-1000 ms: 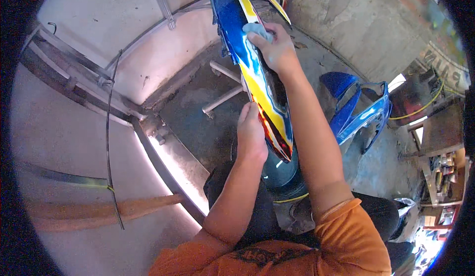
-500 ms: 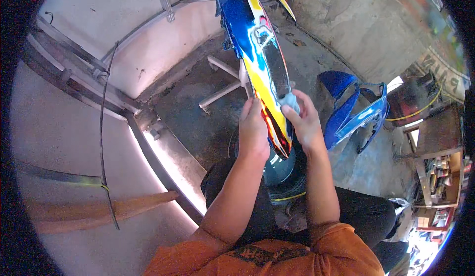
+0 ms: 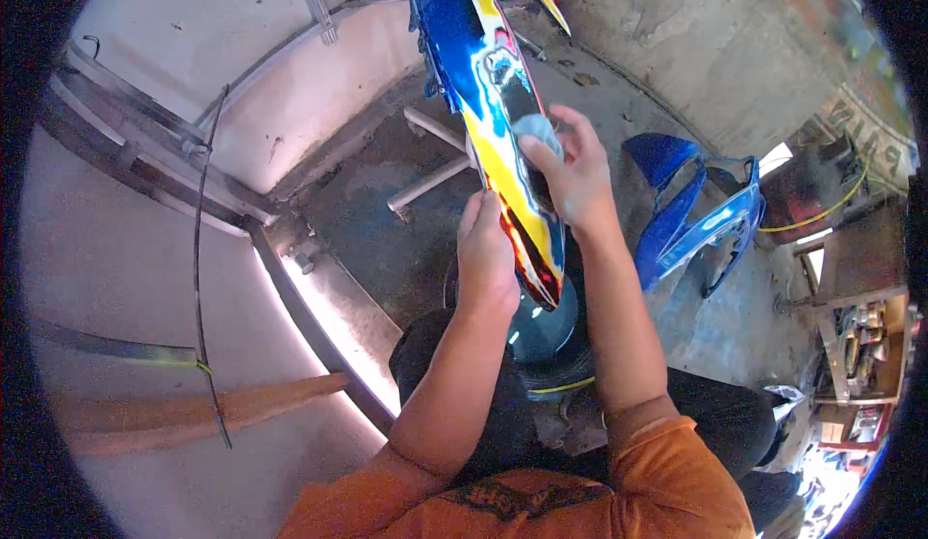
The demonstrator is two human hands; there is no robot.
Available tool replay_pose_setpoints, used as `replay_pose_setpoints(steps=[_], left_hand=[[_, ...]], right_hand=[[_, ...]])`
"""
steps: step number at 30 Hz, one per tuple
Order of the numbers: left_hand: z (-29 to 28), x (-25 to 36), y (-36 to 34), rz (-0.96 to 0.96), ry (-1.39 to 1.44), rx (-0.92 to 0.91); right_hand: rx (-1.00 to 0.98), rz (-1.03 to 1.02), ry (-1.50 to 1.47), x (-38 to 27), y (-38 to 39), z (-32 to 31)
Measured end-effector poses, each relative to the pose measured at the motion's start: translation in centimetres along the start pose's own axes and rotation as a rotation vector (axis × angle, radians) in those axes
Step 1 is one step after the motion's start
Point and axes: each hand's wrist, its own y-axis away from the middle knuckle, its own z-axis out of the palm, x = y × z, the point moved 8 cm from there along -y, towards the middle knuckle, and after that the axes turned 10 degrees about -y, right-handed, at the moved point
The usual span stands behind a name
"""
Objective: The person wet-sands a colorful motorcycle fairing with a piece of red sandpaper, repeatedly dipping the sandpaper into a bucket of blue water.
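We have a glossy panel [image 3: 505,167] slanting through the middle, blue at the far end, striped yellow, red and dark at its near tip — bright reflections streak it. Our left hand [image 3: 486,254] grips its left edge towards that tip; our right hand [image 3: 577,176] holds a pale blue cloth [image 3: 535,133] at its right side. Around us, a stained grey floor [image 3: 358,249] — with a blue fairing [image 3: 710,225] on the right — meets a blotchy wall [image 3: 667,31] at far right.

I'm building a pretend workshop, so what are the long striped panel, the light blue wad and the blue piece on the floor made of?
Long striped panel: probably painted plastic, very glossy; it mirrors bright light.
Light blue wad: maybe cloth, matte; it looks soft and bunched, though sponge is possible.
Blue piece: likely shiny moulded plastic, with curved, thin shapes.
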Motion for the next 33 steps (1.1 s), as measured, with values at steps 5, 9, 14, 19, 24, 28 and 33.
replay_pose_setpoints(steps=[5,9,14,19,24,28,33], left_hand=[[0.2,0.2,0.1,-0.004,-0.017,-0.012],[-0.1,0.1,0.2,-0.004,-0.034,0.004],[0.4,0.1,0.1,0.003,0.01,-0.036],[0.0,-0.4,-0.1,-0.021,0.026,-0.028],[0.1,0.1,0.1,0.005,0.004,-0.036],[-0.2,0.1,0.2,-0.015,0.049,-0.021],[0.3,0.0,0.2,-0.019,0.041,-0.028]], right_hand=[[0.042,-0.165,0.153,-2.2,-4.0,0.9],[0.062,-0.316,0.248,-4.3,-7.4,1.9],[0.095,-0.241,0.275,-4.6,-11.1,2.2],[0.08,-0.239,0.201,-3.4,-10.5,2.5],[0.062,-0.299,0.159,-2.0,-6.9,1.7],[-0.011,-0.192,0.031,-0.6,-1.8,1.4],[-0.016,-0.104,-0.038,4.0,2.6,-1.5]])
